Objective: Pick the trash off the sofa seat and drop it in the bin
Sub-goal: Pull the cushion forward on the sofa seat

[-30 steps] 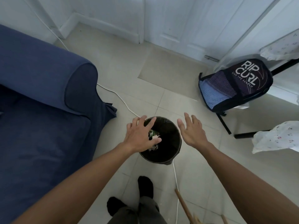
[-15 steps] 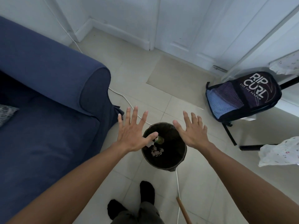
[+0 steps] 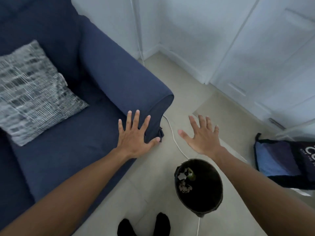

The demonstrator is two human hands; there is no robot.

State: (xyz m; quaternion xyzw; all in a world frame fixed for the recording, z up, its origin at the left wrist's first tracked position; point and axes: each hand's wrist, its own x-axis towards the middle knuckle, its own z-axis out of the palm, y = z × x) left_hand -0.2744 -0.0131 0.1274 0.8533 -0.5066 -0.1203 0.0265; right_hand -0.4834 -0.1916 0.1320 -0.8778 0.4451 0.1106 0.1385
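Observation:
A round black bin [image 3: 213, 198] stands on the tiled floor, right of the blue sofa [image 3: 68, 150]. Crumpled scraps of trash [image 3: 185, 180] lie inside it against the left wall. My left hand [image 3: 134, 138] is spread flat and empty over the front corner of the sofa's armrest. My right hand [image 3: 202, 137] is also empty with fingers apart, held above the floor beyond the bin. I see no trash on the visible part of the sofa seat.
A grey patterned cushion [image 3: 32, 92] leans in the sofa corner. A white cable [image 3: 172, 133] runs along the floor past the armrest and bin. A dark backpack [image 3: 286, 160] lies at the right. White doors and walls stand behind. My feet in black socks [image 3: 144, 225] are below.
Both hands have lifted away from over the bin and moved up and left, toward the sofa. The view has swung left, bringing the cushion and more of the seat into sight.

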